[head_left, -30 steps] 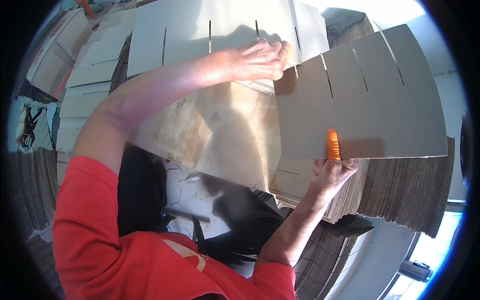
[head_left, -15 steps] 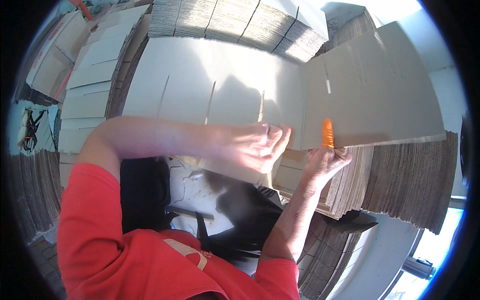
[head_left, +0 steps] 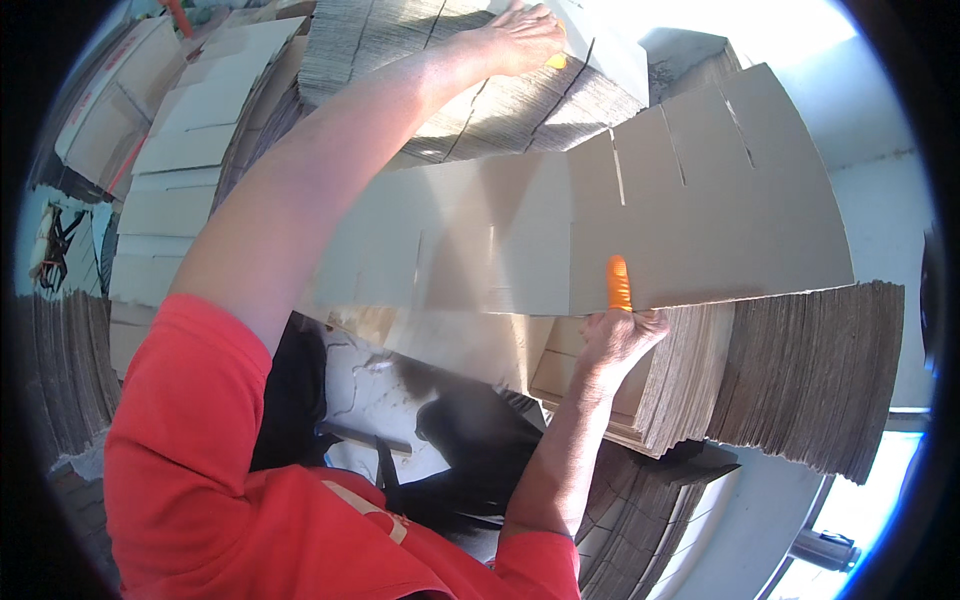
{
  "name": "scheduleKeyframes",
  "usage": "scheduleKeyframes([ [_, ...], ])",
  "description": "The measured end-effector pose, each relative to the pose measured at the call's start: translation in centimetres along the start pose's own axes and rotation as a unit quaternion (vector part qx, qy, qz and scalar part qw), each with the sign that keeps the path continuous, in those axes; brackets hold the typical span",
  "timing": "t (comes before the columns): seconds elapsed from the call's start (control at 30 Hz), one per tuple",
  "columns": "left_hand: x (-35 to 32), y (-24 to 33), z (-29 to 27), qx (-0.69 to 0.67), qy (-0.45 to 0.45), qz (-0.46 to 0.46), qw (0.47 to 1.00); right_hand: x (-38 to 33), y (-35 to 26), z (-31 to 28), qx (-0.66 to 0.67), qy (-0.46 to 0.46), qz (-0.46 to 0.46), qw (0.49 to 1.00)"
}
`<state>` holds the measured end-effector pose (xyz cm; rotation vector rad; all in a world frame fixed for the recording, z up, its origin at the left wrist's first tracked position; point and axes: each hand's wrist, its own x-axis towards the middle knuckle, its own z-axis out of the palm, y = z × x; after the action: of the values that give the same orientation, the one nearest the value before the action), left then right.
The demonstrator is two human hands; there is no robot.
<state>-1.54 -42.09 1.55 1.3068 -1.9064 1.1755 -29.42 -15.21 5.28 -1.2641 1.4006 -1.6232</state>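
A wide grey-white cardboard sheet [head_left: 720, 200] with cut slots spans the middle of the view, creased between its left and right panels. My right hand [head_left: 622, 340] grips its near edge, an orange finger cover [head_left: 619, 282] lying against the upper face; the fingers underneath are hidden. Farther off, my left hand [head_left: 515, 42] reaches across to the tall far stack of cardboard [head_left: 400, 100]. Its fingers extend over the top edge, with a yellow-orange cover on one digit and nothing visibly held.
Cardboard piles [head_left: 800, 370] stand below the sheet at the right. More overlapping flat sheets [head_left: 180, 150] form a long row at the left. Another stack [head_left: 650, 510] sits low beside my right arm. A grey metal cylinder [head_left: 825, 550] lies at the lower right.
My left hand has moved away from the sheet's crease, up to the far stack. My right hand has shifted slightly left with the sheet, whose left panel now lies at a different angle.
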Motion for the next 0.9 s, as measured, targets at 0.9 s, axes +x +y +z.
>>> scheduleKeyframes([
  [0.9, 1.7, 6.6, -13.7, -0.145, -0.142, 0.179, 0.963, -0.4, 0.8, -1.9, -0.011, -0.05, -0.042, 0.998],
])
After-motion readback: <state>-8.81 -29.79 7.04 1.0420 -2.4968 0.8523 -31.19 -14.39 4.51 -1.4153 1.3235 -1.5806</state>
